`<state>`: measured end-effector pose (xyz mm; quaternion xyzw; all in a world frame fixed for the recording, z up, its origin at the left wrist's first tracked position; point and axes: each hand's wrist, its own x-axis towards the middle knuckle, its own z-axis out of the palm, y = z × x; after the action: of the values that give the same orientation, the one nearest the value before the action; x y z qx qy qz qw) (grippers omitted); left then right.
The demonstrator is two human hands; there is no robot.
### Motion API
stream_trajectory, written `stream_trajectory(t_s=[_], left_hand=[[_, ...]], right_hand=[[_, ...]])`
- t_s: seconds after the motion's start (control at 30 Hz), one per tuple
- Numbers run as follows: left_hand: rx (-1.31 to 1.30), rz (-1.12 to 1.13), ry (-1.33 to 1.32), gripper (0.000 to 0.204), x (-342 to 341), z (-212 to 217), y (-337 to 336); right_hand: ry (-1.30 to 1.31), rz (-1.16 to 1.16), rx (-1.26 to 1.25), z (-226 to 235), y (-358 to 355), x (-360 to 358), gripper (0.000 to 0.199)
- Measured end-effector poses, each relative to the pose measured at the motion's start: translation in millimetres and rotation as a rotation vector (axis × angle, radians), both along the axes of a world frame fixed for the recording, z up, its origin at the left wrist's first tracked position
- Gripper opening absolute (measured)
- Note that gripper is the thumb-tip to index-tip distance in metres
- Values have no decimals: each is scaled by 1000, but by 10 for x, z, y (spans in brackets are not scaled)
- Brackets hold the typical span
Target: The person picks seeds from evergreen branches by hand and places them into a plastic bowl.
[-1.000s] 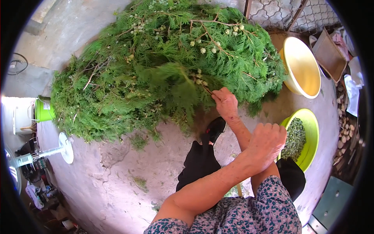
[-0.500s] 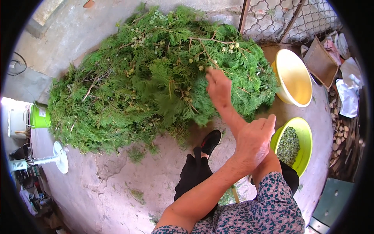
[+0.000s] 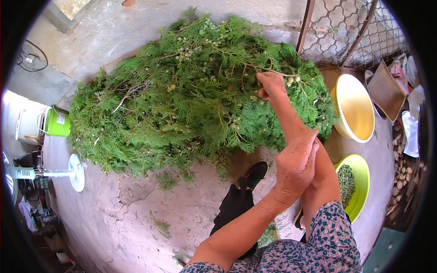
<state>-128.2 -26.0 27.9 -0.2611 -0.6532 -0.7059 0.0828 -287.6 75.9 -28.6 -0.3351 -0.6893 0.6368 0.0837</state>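
A big heap of cut green conifer branches (image 3: 182, 109) with small round cones lies in front of me. My right hand (image 3: 272, 86) is at its right part, fingers bent and closed at a thin brown cone-bearing twig (image 3: 249, 65). Pale cones (image 3: 293, 79) sit on that twig just right of the hand. My left hand (image 3: 295, 164) lies across my right forearm, its fingers curled closed; whatever is inside them is hidden. Right of my legs, a lime-green basin (image 3: 362, 189) holds many small green cones (image 3: 346, 184).
A cream-yellow basin (image 3: 339, 107) stands beyond the green one. Firewood (image 3: 400, 175) and a woven basket (image 3: 384, 91) line the right side, under a metal lattice (image 3: 337, 32). At left are a fan (image 3: 76, 173) and a green bucket (image 3: 57, 123). My shoe (image 3: 257, 175) is near the heap.
My right hand has moved farther forward, up to the cone-bearing twig. The left hand stays closed by the right forearm. The whole view has shifted slightly.
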Motion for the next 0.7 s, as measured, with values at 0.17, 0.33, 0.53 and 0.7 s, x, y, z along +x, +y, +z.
stream_trajectory(t_s=[0.17, 0.33, 0.53, 0.7], left_hand=[[10, -23, -6, 21, 20, 30, 13], [3, -75, -6, 26, 38, 10, 55], [-41, -128, -7, 24, 61, 8, 69], [-63, -154, -11, 23, 75, 34, 27]], right_hand=[[115, 0, 56, -5, 170, 298, 21], [99, 72, 161, -75, 180, 677, 28], [103, 85, 169, -166, 208, 1065, 29], [135, 83, 275, -447, 421, 1029, 27]])
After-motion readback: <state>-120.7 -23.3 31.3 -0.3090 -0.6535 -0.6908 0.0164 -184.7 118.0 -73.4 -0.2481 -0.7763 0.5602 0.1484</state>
